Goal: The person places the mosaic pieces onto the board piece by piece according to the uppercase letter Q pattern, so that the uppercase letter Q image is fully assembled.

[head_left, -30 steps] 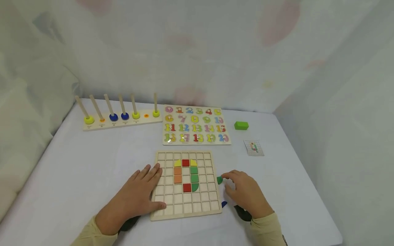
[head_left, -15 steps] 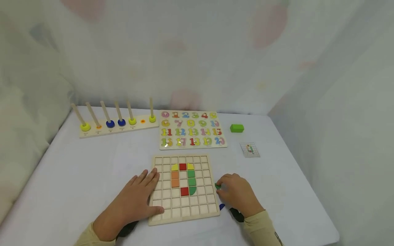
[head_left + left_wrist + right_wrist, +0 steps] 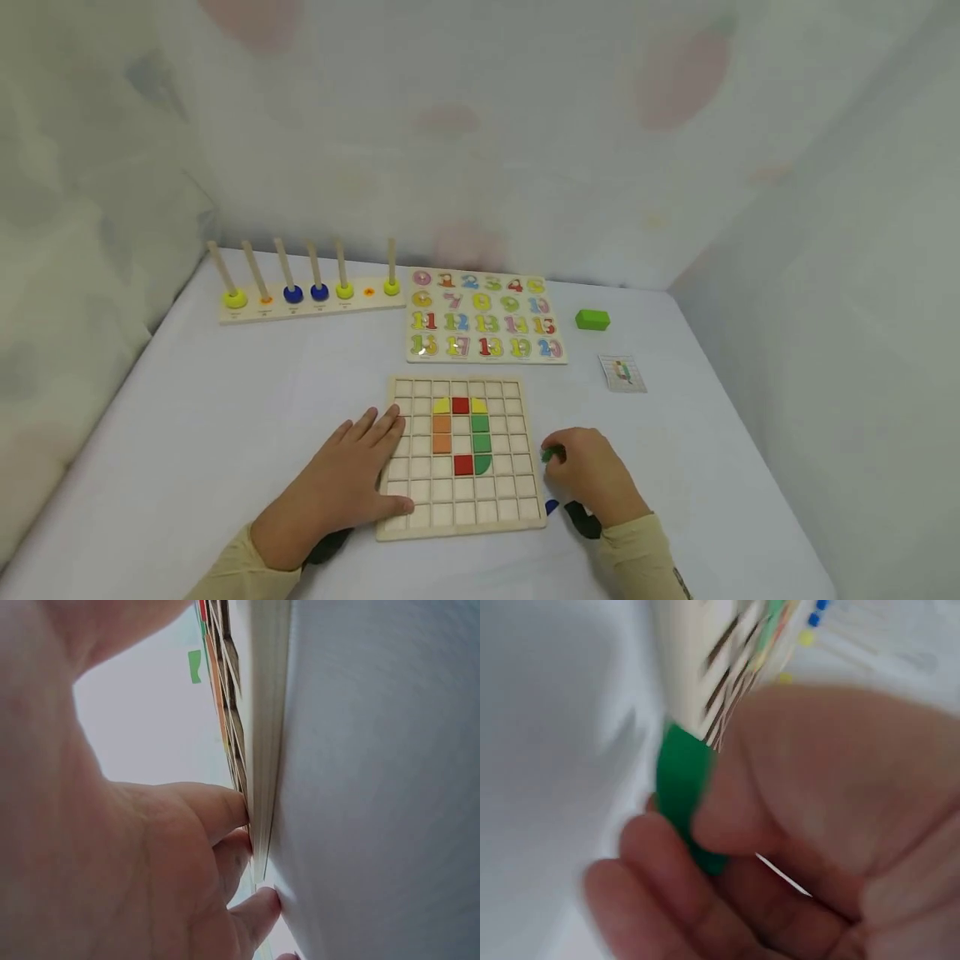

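Observation:
A wooden grid board (image 3: pixel 423 515) lies before me, with red, yellow, orange and green tiles forming a ring in its cells. My left hand (image 3: pixel 341 475) rests on the board's left edge, fingers spread and thumb near the lower corner. In the left wrist view, fingertips touch the board's side (image 3: pixel 266 712). Just right of the board, my right hand (image 3: pixel 596 471) pinches a green tile (image 3: pixel 681 776) between thumb and fingers; part of the tile is covered by them. A dark blue tile (image 3: pixel 552 506) lies on the table by the board's lower right side.
Behind the grid board lies a number puzzle board (image 3: pixel 487 362). A peg stand (image 3: pixel 315 307) with yellow and blue rings is at the back left. A green block (image 3: pixel 592 320) and a small pattern card (image 3: pixel 622 373) sit at the right.
My right hand has closed its fingers and thumb on the green tile beside the board, and the tile appears tilted up. My left hand stays on the board. The head view has shifted slightly.

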`<state>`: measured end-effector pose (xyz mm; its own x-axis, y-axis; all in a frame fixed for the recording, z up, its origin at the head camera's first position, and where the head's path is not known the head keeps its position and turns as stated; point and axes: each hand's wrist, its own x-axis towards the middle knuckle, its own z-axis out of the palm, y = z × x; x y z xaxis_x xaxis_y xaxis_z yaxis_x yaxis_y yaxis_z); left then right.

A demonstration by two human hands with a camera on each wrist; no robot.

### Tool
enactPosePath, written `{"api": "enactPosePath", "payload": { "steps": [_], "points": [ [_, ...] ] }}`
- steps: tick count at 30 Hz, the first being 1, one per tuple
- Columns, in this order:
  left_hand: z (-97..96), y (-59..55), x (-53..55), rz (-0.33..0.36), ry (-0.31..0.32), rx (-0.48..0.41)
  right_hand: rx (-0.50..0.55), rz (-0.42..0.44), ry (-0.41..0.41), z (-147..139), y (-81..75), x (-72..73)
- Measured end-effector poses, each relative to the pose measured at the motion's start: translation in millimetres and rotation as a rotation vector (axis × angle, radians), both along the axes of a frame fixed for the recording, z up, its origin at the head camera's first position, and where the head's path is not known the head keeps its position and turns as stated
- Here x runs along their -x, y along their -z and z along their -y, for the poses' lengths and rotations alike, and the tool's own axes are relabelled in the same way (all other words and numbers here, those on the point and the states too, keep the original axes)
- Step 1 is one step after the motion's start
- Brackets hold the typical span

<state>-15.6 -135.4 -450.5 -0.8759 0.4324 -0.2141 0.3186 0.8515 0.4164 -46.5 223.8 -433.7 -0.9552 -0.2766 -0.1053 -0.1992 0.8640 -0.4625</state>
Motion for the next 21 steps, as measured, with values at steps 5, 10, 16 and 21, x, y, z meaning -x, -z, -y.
{"api": "enactPosePath", "payload": {
  "steps": [5, 10, 16, 21],
  "points": [
    [0.6, -0.8, -2.8, 0.010, 0.001, -0.013, 0.232, -0.025, -0.081, 31, -7.5, -8.6],
    [-0.1, -1.1, -2.7, 0.004, 0.006, -0.020, 0.318, 0.072, -0.195, 74, -1.7, -14.4],
    [-1.8, -0.3, -0.8, -0.007, 0.015, -0.006, 0.147, -0.043, -0.212, 102, 10.4, -11.5],
    [0.1, -2.3, -0.2, -0.006, 0.011, 0.021, -0.066, -0.208, -0.244, 113, 10.9, -6.7]
  ]
}}
